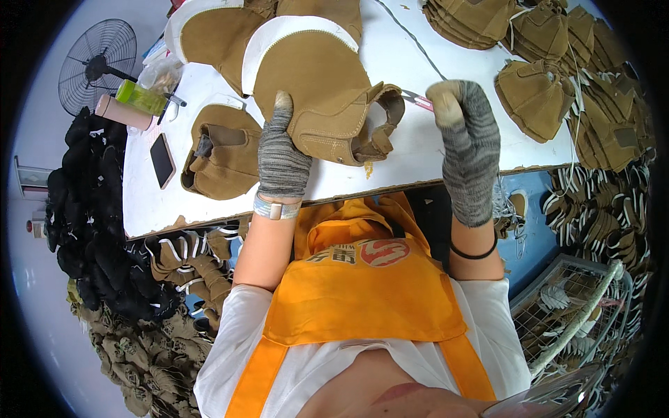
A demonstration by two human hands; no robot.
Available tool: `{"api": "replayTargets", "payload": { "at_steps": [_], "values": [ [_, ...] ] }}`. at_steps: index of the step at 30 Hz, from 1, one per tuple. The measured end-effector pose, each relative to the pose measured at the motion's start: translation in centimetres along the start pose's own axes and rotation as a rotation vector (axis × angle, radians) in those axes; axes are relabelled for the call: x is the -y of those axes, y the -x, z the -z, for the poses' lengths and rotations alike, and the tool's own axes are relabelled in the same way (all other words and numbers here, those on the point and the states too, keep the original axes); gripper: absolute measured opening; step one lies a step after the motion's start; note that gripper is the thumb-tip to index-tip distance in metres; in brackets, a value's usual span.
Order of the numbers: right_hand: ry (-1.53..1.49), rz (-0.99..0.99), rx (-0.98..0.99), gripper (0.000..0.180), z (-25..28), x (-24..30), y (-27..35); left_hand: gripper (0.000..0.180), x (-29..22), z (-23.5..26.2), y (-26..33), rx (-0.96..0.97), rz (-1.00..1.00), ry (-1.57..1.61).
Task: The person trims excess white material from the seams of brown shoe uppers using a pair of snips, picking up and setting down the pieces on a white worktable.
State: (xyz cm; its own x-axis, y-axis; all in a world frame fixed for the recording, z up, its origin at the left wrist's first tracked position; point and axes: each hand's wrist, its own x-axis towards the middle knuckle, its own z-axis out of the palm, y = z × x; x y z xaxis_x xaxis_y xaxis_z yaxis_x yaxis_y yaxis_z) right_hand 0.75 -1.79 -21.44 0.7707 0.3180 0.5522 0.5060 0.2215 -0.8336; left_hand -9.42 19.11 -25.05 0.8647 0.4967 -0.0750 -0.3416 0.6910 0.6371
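My left hand [284, 157], in a grey knit glove with bare thumb tip, grips a brown suede shoe upper [310, 73] with its thumb on top. The upper has a white curved edge at its far end and a stitched collar opening that faces right. My right hand [468, 150], gloved the same way, is closed around thread snips [419, 102] with a reddish handle. Their thin metal tip points left, close to the collar; whether it touches cannot be made out. Left of my left hand, another brown upper [221, 150] rests on the white table [418, 157].
More brown uppers [216, 38] lie at the far left, and tied stacks of them [533, 97] at the right. A phone [162, 161], a pink cup [124, 111], a green bottle [143, 97] and a fan [96, 67] are at the left. A wire basket [557, 299] stands lower right.
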Motion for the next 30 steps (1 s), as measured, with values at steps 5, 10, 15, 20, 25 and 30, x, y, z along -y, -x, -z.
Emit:
{"api": "replayTargets", "payload": {
  "at_steps": [5, 10, 15, 20, 25, 30],
  "values": [
    [0.214, 0.012, 0.374, 0.03, 0.8, 1.3, 1.0, 0.056, -0.1, -0.2, 0.2, 0.323, 0.195, 0.204],
    [0.313, 0.043, 0.327, 0.028, -0.8, 1.5, 1.8, 0.055, 0.2, -0.7, 0.5, 0.129, 0.077, 0.097],
    [0.342, 0.082, 0.255, 0.021, -1.4, 0.0, 2.3, 0.052, 0.5, 0.0, 0.3, -0.043, -0.033, 0.053],
    [0.187, -0.059, 0.342, 0.022, -1.4, 0.4, 2.1, 0.051, 0.5, 0.1, 0.4, -0.046, -0.022, 0.101],
    [-0.076, -0.288, 0.173, 0.021, -0.4, -1.8, 2.5, 0.05, 0.2, -0.2, 0.4, -0.092, -0.069, 0.071],
    [-0.701, -0.469, 0.117, 0.036, 2.9, -4.5, 0.6, 0.049, -0.1, -0.1, 0.5, -0.08, -0.043, 0.148]
  ]
}}
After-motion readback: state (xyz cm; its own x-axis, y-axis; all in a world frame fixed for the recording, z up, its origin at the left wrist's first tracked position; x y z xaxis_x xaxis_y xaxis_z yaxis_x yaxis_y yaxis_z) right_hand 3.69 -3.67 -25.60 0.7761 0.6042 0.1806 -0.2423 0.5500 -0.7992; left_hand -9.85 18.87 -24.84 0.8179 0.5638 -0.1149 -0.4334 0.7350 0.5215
